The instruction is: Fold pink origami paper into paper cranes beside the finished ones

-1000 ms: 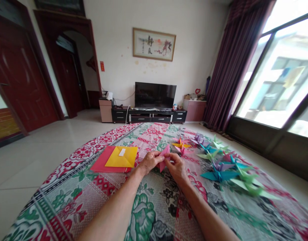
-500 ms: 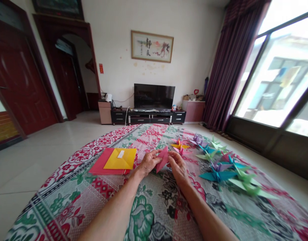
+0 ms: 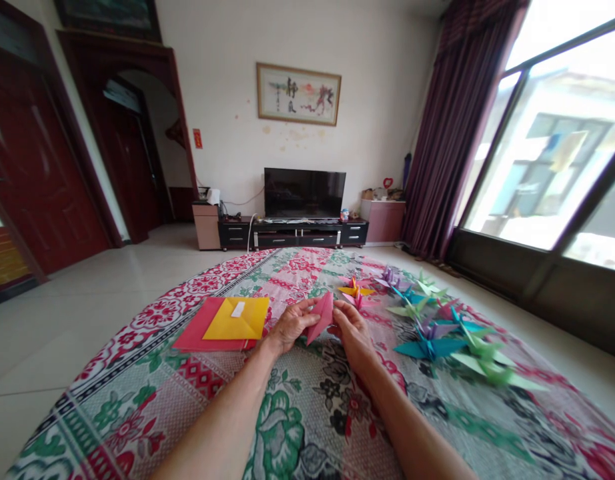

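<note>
A folded piece of pink paper [image 3: 321, 317] is held up between my two hands over the patterned tablecloth. My left hand [image 3: 293, 325] pinches it from the left, thumb on the near face. At its right edge, my right hand [image 3: 351, 325] grips it with thumb and fingertips closed together. Left of my hands lies a yellow square of paper [image 3: 245, 327] with a small white slip [image 3: 238, 309] on top. Beneath it is a stack of pink-red paper [image 3: 193, 330].
To the right, several folded paper cranes stand in a group, among them a blue crane [image 3: 430, 348], a green crane [image 3: 495, 363] and an orange crane [image 3: 356, 290]. Beyond the round table's cloth [image 3: 152, 413] are a television [image 3: 305, 193] and a low black cabinet [image 3: 282, 239].
My view has turned slightly, shifting the scene a little to the left. The pink paper tilts somewhat differently between my fingers; both hands still hold it.
</note>
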Motion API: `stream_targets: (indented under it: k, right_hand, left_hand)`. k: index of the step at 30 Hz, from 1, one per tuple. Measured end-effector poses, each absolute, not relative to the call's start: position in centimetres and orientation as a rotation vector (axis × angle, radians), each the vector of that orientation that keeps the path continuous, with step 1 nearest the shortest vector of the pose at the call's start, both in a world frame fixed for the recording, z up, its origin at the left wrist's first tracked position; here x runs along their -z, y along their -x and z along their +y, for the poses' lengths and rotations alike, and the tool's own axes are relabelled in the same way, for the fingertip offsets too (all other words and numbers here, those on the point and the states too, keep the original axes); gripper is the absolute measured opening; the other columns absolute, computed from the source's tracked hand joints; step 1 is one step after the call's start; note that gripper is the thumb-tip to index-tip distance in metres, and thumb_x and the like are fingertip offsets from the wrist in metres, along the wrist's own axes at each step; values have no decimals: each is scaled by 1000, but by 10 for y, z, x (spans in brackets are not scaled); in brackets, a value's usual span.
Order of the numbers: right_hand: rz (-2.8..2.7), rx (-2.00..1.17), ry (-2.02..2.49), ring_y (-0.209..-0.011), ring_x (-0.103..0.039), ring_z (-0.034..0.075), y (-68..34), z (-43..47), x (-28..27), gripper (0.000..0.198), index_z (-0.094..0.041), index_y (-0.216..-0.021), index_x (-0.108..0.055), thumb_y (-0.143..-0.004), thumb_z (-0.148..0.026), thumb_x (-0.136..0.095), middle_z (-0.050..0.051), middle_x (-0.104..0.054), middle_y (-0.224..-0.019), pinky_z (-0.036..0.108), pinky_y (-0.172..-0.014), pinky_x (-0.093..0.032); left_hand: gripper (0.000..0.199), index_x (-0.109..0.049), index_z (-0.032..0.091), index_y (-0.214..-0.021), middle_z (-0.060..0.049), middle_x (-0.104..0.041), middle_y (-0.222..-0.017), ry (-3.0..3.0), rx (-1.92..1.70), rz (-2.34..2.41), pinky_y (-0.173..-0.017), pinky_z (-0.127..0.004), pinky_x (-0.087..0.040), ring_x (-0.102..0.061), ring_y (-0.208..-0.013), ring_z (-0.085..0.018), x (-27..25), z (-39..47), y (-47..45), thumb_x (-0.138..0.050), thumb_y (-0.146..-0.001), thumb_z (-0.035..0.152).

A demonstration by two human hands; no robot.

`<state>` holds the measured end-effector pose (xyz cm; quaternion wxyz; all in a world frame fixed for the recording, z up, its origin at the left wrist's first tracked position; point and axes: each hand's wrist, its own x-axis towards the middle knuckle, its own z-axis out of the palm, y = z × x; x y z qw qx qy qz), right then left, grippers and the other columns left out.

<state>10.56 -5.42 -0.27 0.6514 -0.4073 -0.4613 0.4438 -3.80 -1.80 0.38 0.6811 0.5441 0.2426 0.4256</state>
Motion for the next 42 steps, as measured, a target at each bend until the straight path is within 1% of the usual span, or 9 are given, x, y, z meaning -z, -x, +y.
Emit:
stream_targets:
  k: [3,14,19,24,28,33,37,39,42]
  right_hand:
    - [-1011,-1117,865,-65,-59,11,-106,-55,1,34,-23,-96,-57,-69,-43,-62,0,-63,-83,23,-57,-48]
    - [-998,-1359,801,-68,-60,13,-107,-57,-6,27,-24,-91,-60,-76,-45,-53,0,-66,-82,25,-62,-48]
    - [-1008,-1314,800,-72,-61,15,-107,-57,-6,31,-23,-90,-60,-78,-49,-49,1,-67,-86,28,-67,-49]
    - [-1030,-1266,832,-73,-61,17,-108,-55,-3,35,-21,-90,-61,-78,-50,-46,5,-67,-87,29,-67,-50]
    - [-1014,-1222,830,-69,-61,16,-107,-53,-2,31,-19,-89,-61,-73,-45,-55,5,-66,-81,29,-63,-50]
    - [-936,-1001,901,-49,-52,10,-106,-49,0,40,-22,-103,-53,-67,-38,-62,-5,-57,-59,24,-52,-45]
    - [-1120,-770,1000,-46,-46,9,-109,-47,5,26,-21,-89,-55,-72,-40,-55,-5,-54,-57,22,-47,-40]
    - [-1230,-668,1077,-52,-50,11,-110,-46,6,22,-20,-83,-58,-74,-39,-52,-2,-57,-62,24,-52,-43]
    - [-1353,-467,1105,-81,-57,18,-112,-48,5,18,-21,-79,-64,-73,-32,-50,3,-63,-85,32,-75,-46]
  left_hand:
    - [61,-51,17,-120,-4,-67,-80,-1177,-956,522,-59,-21,-42,-60,-64,-13,-5,-19,37,-70,-62,26]
    - [58,-53,17,-119,-7,-68,-86,-1146,-904,486,-56,-20,-40,-59,-63,-12,-10,-24,36,-69,-64,22]
    - [55,-56,17,-116,-8,-68,-88,-1128,-852,489,-52,-19,-40,-58,-61,-11,-11,-27,36,-70,-63,21]
    - [50,-58,19,-113,-7,-67,-86,-1096,-843,465,-48,-18,-38,-54,-52,-8,-11,-29,35,-70,-65,23]
    - [50,-59,19,-112,-6,-67,-81,-1086,-861,471,-48,-19,-37,-52,-50,-7,-12,-28,35,-71,-63,23]
    - [52,-57,20,-114,-3,-65,-74,-1066,-893,463,-46,-18,-36,-50,-47,-6,-12,-26,36,-70,-64,22]
    - [50,-58,18,-113,-3,-65,-73,-1075,-896,461,-46,-19,-36,-48,-45,-5,-12,-25,37,-69,-64,23]
    - [49,-59,17,-111,-3,-65,-73,-1078,-894,477,-46,-19,-36,-47,-45,-5,-11,-23,37,-70,-63,24]
    - [48,-61,16,-107,-3,-65,-73,-1064,-911,505,-46,-18,-36,-47,-46,-5,-8,-20,36,-71,-61,25]
